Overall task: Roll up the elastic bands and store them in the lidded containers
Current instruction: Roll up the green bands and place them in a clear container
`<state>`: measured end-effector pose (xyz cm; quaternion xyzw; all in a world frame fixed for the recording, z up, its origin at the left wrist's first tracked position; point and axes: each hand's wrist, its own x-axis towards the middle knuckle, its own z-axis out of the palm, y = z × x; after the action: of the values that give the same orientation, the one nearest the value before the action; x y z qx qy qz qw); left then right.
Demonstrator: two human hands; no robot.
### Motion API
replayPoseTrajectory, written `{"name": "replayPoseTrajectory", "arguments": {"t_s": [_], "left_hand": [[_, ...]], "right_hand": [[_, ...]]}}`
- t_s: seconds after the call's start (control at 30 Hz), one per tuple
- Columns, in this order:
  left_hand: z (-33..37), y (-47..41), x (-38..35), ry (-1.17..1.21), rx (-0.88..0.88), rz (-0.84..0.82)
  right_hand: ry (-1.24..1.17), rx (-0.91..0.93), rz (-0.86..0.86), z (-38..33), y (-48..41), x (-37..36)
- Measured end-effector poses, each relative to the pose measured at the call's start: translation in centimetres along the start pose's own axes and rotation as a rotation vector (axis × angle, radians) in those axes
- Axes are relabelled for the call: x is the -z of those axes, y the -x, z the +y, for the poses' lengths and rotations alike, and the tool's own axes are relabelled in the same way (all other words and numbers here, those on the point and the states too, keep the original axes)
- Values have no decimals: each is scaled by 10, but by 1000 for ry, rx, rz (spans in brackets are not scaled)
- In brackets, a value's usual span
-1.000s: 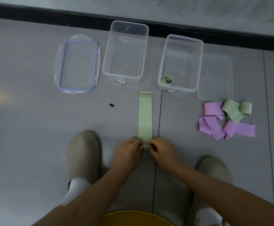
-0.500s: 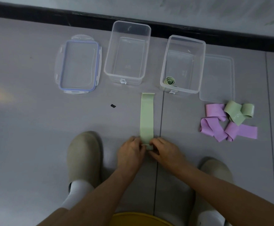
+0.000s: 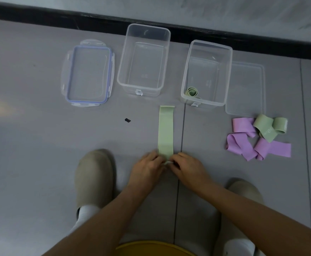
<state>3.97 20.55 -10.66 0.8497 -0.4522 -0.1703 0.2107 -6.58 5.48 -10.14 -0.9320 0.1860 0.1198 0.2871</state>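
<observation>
Head cam: my left hand (image 3: 147, 169) and right hand (image 3: 188, 169) pinch the near end of the green elastic band (image 3: 166, 130), which lies flat toward 12 o'clock. Roll's barely started, I reckon; next it needs tight turns toward the clear container (image 3: 211, 44) at 1.

grey floor (image 3: 30, 154) | on it: blue-rimmed lid (image 3: 88, 74), left container (image 3: 122, 69), right container (image 3: 227, 76), plain lid (image 3: 247, 89), flat green band (image 3: 166, 130), heap of purple and green bands (image 3: 265, 129), black speck (image 3: 127, 120), beige shoes (image 3: 93, 178)
</observation>
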Motion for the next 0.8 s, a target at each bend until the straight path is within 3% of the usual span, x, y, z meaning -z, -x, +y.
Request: {"name": "replayPoseTrajectory", "arguments": {"t_s": [0.2, 0.43, 0.8], "left_hand": [[1, -15, 3, 15, 35, -1], [7, -18, -1, -46, 134, 18], [0, -4, -1, -48, 37, 81]], "right_hand": [[-95, -53, 37, -5, -1, 1], [111, 68, -14, 2, -1, 4], [91, 59, 6, 0, -10, 8]]}}
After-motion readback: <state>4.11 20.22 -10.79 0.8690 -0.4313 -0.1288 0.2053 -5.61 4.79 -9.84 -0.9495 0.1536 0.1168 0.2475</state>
